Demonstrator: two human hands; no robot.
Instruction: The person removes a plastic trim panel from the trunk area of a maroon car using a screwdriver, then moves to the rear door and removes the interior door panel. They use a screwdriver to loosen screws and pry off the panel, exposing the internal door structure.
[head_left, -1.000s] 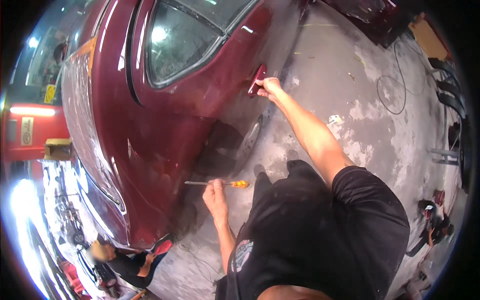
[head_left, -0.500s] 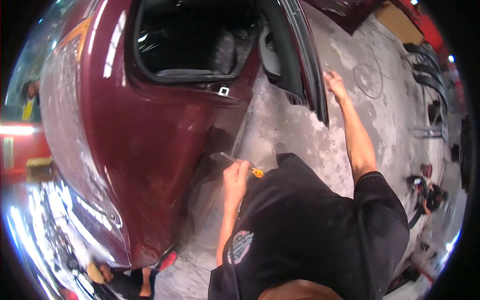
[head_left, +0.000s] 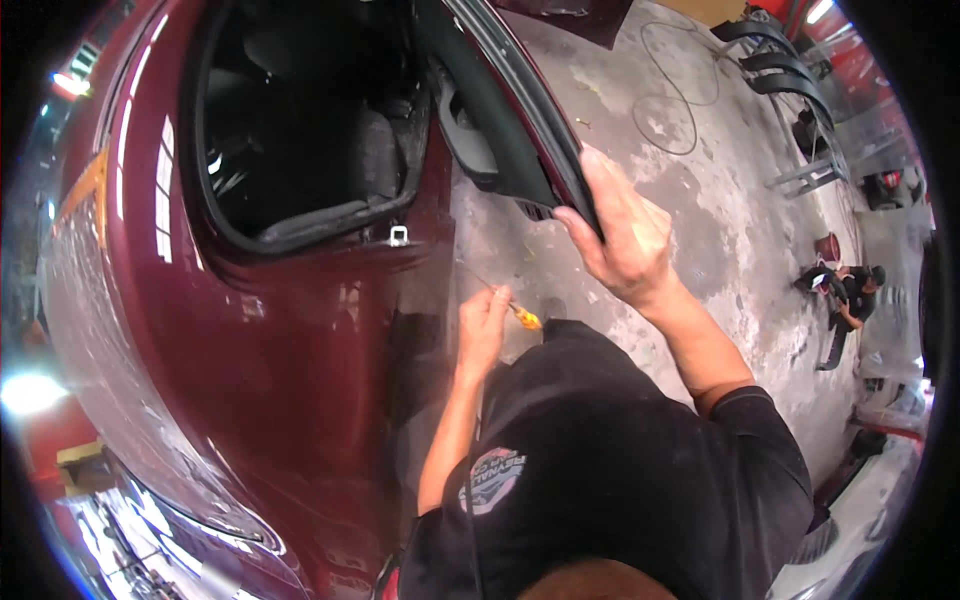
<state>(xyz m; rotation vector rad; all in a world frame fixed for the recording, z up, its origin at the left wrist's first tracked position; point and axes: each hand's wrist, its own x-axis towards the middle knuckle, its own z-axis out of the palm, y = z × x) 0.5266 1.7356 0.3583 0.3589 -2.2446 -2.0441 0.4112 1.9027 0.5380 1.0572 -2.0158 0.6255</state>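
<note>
A maroon car fills the left side, with its door swung open. My right hand is closed over the door's rear edge, thumb on the inner side and fingers on the outer side. In front of my body, my left hand is closed around a screwdriver. Its yellow-orange handle sticks out toward my shirt, and the thin shaft points away toward the car. A metal latch striker shows on the door frame, beyond my left hand.
Clear plastic sheeting covers part of the car at far left. A hose or cable curls on the concrete floor. Black curved parts sit on a rack at back right; another person is low at the right.
My right hand has come onto the door's edge and closed over it; before, it was just outside the edge. The view has shifted. The screwdriver stays in my left hand.
</note>
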